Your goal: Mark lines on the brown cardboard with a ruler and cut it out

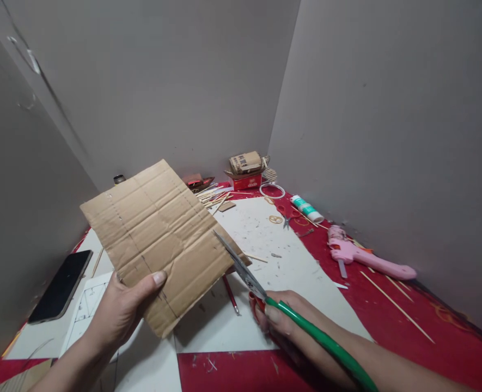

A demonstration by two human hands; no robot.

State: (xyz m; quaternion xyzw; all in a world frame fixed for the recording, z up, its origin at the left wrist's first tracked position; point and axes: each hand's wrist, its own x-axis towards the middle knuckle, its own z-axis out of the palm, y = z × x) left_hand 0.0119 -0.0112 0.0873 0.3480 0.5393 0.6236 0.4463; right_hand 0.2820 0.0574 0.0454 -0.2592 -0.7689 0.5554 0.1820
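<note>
My left hand [132, 296] grips a creased piece of brown cardboard [159, 218] by its lower left part, thumb on top, holding it tilted above the table. Pencil lines and dashes run across its face. My right hand [281, 316] is closed around the handles of green-handled scissors [251, 277]. Their blades lie at the cardboard's right edge, one blade showing over its face; how much of the other is behind the sheet I cannot tell. Below the cardboard a dark red pencil or pen [231, 296] rests on the white paper.
A black phone [61, 287] lies at left beside a sheet with a drawn diagram [87, 302]. Thin wooden sticks [212, 197] and a red box [245, 181] topped with cardboard stand at the back. Rightward are small scissors [286, 220], a white-and-green tube [306, 209] and a pink glue gun [363, 256].
</note>
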